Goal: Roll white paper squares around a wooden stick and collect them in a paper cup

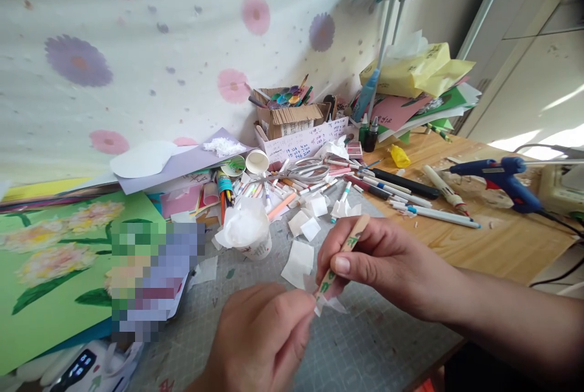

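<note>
My right hand [385, 264] grips a wooden craft stick [353, 237] with green paint marks, its thumb lying along the stick. The stick tilts down toward my left hand [267, 331], which pinches a small piece of thin white paper [336, 304] at the stick's lower end. Part of that paper is hidden behind the fingers. Just beyond my hands, loose white paper squares [298, 263] lie on the grey cutting mat [365, 343]. A paper cup [255, 250] stuffed with white tissue stands past my left hand.
Markers [447, 217] and scissors [305, 168] crowd the back of the mat. At right, a blue glue gun [497, 176] rests with its cord trailing. A green sheet with paper flowers [50, 319] is at left, a cardboard box [292, 121] behind.
</note>
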Action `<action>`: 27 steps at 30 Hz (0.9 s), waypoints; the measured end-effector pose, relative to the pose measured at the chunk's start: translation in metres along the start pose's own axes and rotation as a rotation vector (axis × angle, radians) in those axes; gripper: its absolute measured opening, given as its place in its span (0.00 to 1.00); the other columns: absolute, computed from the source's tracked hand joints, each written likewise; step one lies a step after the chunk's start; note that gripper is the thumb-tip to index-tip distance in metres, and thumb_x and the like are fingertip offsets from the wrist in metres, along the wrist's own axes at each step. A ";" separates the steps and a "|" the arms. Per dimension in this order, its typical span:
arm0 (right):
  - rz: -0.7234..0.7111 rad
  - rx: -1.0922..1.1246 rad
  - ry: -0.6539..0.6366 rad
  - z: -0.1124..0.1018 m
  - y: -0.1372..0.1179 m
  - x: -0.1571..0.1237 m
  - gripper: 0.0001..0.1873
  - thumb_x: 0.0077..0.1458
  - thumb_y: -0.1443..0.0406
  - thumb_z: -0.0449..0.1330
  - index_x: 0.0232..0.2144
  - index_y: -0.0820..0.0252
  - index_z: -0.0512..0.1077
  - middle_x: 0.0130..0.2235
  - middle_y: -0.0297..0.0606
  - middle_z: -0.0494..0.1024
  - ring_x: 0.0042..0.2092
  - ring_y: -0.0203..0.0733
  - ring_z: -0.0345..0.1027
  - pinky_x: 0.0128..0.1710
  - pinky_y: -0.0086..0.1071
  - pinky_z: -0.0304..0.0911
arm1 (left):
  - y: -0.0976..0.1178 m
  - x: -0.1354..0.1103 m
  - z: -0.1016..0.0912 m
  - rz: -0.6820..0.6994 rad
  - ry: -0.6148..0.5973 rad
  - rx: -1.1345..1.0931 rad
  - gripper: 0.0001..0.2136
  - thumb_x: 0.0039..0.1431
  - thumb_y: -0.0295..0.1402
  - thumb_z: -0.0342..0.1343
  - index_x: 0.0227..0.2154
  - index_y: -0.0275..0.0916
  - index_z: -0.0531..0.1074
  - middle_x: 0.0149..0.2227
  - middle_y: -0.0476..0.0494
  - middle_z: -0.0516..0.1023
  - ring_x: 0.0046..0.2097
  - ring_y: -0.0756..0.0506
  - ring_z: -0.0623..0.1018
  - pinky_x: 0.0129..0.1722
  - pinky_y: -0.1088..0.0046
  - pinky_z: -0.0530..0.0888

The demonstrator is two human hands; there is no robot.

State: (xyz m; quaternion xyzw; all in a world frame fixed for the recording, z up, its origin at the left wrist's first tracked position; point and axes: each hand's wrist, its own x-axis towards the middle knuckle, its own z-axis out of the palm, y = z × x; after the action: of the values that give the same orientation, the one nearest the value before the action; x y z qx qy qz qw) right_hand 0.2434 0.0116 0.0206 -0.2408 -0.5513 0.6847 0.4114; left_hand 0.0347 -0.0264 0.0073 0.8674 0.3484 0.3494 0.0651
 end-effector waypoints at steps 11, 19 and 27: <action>-0.034 0.124 0.120 -0.006 0.001 0.012 0.13 0.52 0.60 0.67 0.29 0.65 0.71 0.29 0.33 0.77 0.28 0.32 0.74 0.31 0.27 0.71 | -0.005 -0.008 0.002 0.037 0.072 0.039 0.16 0.55 0.20 0.52 0.42 0.48 0.68 0.23 0.51 0.71 0.23 0.47 0.70 0.27 0.70 0.66; 0.011 0.158 0.264 -0.014 -0.003 0.016 0.17 0.46 0.58 0.70 0.27 0.64 0.69 0.26 0.31 0.77 0.27 0.34 0.76 0.30 0.26 0.71 | -0.010 -0.006 0.007 0.098 0.092 0.089 0.16 0.54 0.18 0.51 0.41 0.46 0.67 0.22 0.52 0.70 0.23 0.48 0.69 0.28 0.70 0.67; -0.007 0.145 0.406 -0.021 -0.004 0.022 0.19 0.42 0.57 0.72 0.27 0.62 0.69 0.25 0.29 0.75 0.26 0.33 0.74 0.30 0.29 0.71 | -0.012 -0.006 0.004 0.094 0.140 0.124 0.15 0.53 0.18 0.51 0.39 0.46 0.67 0.21 0.53 0.69 0.23 0.48 0.68 0.25 0.71 0.66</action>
State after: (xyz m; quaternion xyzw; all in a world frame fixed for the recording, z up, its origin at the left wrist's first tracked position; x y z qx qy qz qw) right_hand 0.2491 0.0420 0.0211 -0.3416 -0.4071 0.6587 0.5326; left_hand 0.0278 -0.0209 -0.0037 0.8585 0.3321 0.3897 -0.0298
